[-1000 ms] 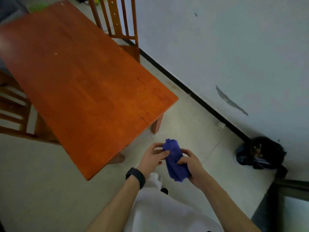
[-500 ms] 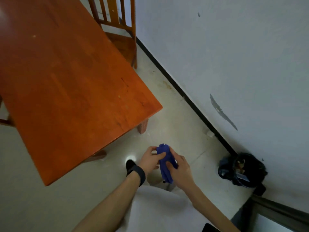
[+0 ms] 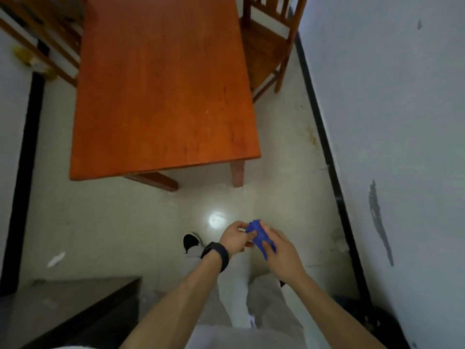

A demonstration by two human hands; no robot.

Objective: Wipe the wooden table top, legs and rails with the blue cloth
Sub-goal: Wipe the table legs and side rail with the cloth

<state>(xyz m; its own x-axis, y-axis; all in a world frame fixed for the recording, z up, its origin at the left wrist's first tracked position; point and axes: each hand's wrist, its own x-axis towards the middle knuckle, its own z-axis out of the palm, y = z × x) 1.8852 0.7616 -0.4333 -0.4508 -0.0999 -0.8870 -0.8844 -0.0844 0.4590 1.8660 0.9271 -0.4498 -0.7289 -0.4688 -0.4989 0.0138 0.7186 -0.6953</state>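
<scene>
The wooden table (image 3: pixel 161 91) fills the upper middle, its near edge facing me, with one leg (image 3: pixel 237 173) showing at the near right corner. A bunched blue cloth (image 3: pixel 259 236) is held over the floor, well short of the table. My left hand (image 3: pixel 235 238), with a black band on the wrist, pinches the cloth's left side. My right hand (image 3: pixel 281 250) grips it from the right, fingers curled over it. Most of the cloth is hidden between the hands.
A wooden chair (image 3: pixel 269 44) stands at the table's far right by the white wall (image 3: pixel 392 122). Another chair (image 3: pixel 45 39) is at the upper left. A dark cabinet top (image 3: pixel 63 306) sits at the lower left. A black bag (image 3: pixel 370 321) lies at the lower right.
The view has swung, so the table now lies straight ahead instead of slanting left. Both hands stay on the cloth, which looks more tightly bunched.
</scene>
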